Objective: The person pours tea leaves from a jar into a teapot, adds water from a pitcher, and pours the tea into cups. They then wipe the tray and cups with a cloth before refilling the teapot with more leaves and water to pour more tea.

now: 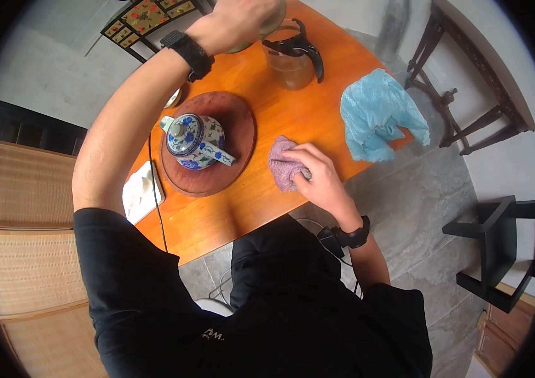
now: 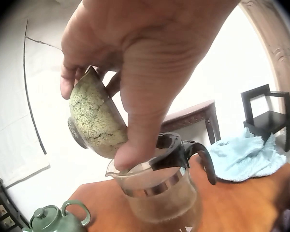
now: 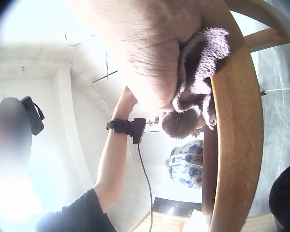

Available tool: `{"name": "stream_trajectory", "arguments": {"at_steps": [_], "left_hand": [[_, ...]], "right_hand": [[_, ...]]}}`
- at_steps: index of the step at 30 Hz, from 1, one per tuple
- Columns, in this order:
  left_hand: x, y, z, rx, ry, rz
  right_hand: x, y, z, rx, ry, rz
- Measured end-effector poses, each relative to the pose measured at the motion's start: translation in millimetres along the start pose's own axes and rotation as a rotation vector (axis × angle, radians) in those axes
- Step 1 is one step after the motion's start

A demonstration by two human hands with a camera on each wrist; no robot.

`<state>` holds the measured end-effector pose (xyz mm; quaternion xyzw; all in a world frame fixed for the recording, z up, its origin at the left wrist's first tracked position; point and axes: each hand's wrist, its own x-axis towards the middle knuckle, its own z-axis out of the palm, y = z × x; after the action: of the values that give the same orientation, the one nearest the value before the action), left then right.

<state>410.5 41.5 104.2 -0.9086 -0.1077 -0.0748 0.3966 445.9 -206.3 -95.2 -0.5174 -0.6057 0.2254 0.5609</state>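
Note:
My left hand grips a small speckled green-yellow cup, thumb on the near side and fingers round the far rim. The cup is tipped on its side over the mouth of a glass pitcher. This pitcher has a black handle and collar and holds cloudy, brownish liquid. At the table's near edge, my right hand holds a bunched purple cloth against the wood. In the right wrist view, the cloth bulges out beside the palm.
A blue-and-white teapot stands on a round wooden tray. Behind the pitcher's left sits a green teapot. A light blue cloth hangs over the table's right edge. A white dish and a black cable lie at left.

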Motion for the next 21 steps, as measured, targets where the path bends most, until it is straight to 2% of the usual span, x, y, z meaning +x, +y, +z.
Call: {"name": "stream_trajectory", "arguments": {"at_steps": [4, 7, 10, 13, 16, 21], "left_hand": [[-2, -1, 2, -0.034, 0.088, 0.014], [-2, -1, -4, -0.033, -0.008, 0.001], [-5, 1, -4, -0.033, 0.021, 0.005], [-5, 1, -7, -0.015, -0.019, -0.006], [-9, 0, 2, 0.068, 0.146, 0.038], [-4, -7, 7, 0.030, 0.159, 0.022]], "right_hand": [[1, -1, 1, 0.003, 0.007, -0.001], [0, 0, 1, 0.001, 0.008, -0.006], [0, 0, 1, 0.004, 0.008, -0.007], [0, 1, 2, 0.002, 0.008, -0.008], [0, 1, 1, -0.012, 0.004, -0.025], [0, 1, 1, -0.017, 0.001, -0.029]]}}
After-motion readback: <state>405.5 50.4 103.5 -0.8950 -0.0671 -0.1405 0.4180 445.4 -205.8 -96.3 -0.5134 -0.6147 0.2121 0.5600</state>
